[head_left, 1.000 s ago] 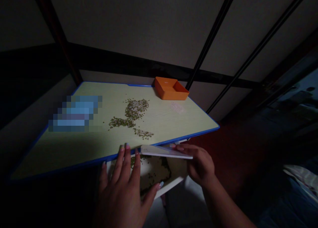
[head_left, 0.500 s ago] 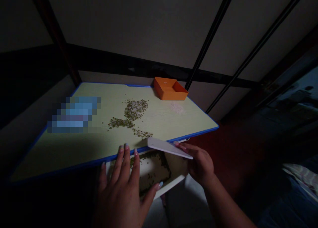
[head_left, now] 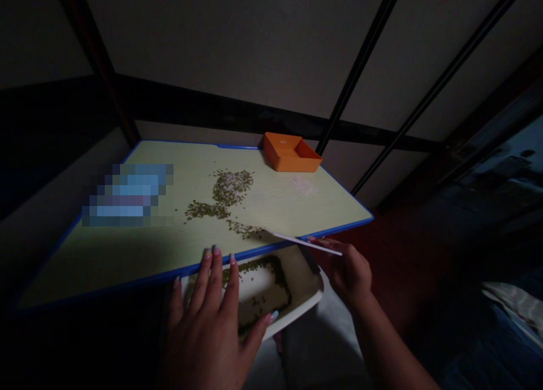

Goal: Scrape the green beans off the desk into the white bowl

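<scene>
R hand (head_left: 354, 271) was closed on one end of a thin white card (head_left: 314, 245), and the card's far end was at the counter (head_left: 288, 209) edge, nr the small clump of green grains (head_left: 244, 228); contact, can't tell! L hand (head_left: 216, 322) was open, fingers spread, tips at the blue edge, thumb at the rim of the white tray (head_left: 299, 312), w/ more grains inside. Orange box (head_left: 297, 162) stood at the back, pale patch (head_left: 303, 184) just in front.

Shows mottled green on the grains (head_left: 231, 189) beyond the left hand (head_left: 210, 328); shows blue on the table edge (head_left: 339, 228), orange on the box (head_left: 297, 164).
</scene>
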Action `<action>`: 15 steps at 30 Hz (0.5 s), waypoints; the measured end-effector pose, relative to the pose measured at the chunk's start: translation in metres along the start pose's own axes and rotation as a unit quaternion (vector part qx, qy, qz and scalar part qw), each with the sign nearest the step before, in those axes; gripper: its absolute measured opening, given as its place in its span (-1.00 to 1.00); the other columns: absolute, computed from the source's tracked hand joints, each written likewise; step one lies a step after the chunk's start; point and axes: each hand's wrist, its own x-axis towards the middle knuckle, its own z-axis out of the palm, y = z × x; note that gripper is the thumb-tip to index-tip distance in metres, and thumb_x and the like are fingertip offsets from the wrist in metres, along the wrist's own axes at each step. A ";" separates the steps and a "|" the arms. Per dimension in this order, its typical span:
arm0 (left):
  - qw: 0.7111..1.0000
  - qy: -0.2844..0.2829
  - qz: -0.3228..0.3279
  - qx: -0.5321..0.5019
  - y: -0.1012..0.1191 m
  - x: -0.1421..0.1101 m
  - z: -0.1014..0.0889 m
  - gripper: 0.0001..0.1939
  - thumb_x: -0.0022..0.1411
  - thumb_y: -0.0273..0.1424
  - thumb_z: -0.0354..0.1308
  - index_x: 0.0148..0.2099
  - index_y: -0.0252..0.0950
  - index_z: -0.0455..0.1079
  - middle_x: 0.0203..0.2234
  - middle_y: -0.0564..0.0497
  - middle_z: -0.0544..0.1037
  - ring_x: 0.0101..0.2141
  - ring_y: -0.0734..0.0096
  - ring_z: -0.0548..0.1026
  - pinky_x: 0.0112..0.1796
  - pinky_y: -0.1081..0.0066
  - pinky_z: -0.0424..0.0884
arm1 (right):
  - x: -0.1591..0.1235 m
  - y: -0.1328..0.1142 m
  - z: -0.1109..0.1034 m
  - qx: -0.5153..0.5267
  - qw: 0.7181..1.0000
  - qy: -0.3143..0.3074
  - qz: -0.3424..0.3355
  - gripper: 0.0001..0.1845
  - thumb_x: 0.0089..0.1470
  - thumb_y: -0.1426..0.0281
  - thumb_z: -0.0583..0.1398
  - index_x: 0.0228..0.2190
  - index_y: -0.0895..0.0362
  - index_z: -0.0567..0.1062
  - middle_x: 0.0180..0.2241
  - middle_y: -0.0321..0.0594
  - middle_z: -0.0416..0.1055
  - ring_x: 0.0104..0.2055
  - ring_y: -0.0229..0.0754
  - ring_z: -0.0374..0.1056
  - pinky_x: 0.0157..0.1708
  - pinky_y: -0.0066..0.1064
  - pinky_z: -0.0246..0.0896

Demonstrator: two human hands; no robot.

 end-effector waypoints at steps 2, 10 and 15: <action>1.000 0.000 0.000 0.001 0.000 0.000 0.000 -0.27 0.29 -0.01 -0.11 0.17 -0.55 0.38 0.28 -0.48 0.23 0.28 -0.23 0.24 0.07 -0.25 0.24 | 0.000 0.001 0.000 -0.007 1.000 -0.002 0.010 -0.63 0.10 0.63 0.08 -0.15 -0.01 0.44 -0.24 -0.16 0.66 -0.24 -0.07 0.62 -0.32 -0.32 0.55; 1.000 0.004 0.007 0.000 0.000 0.000 0.000 -0.27 0.29 -0.01 -0.10 0.19 -0.55 0.35 0.29 -0.48 0.22 0.28 -0.24 0.23 0.07 -0.25 0.24 | 0.005 -0.005 0.001 0.005 1.000 -0.004 0.011 -0.58 0.06 0.65 0.08 -0.14 -0.03 0.45 -0.25 -0.22 0.66 -0.27 -0.10 0.62 -0.35 -0.36 0.53; 1.000 0.003 0.006 0.001 -0.001 -0.001 0.002 -0.27 0.29 0.00 -0.10 0.19 -0.53 0.35 0.29 -0.47 0.22 0.28 -0.22 0.22 0.08 -0.24 0.23 | -0.001 -0.003 0.003 0.002 0.999 0.005 0.033 -0.59 0.07 0.64 0.09 -0.14 -0.03 0.45 -0.22 -0.21 0.65 -0.23 -0.06 0.62 -0.30 -0.32 0.54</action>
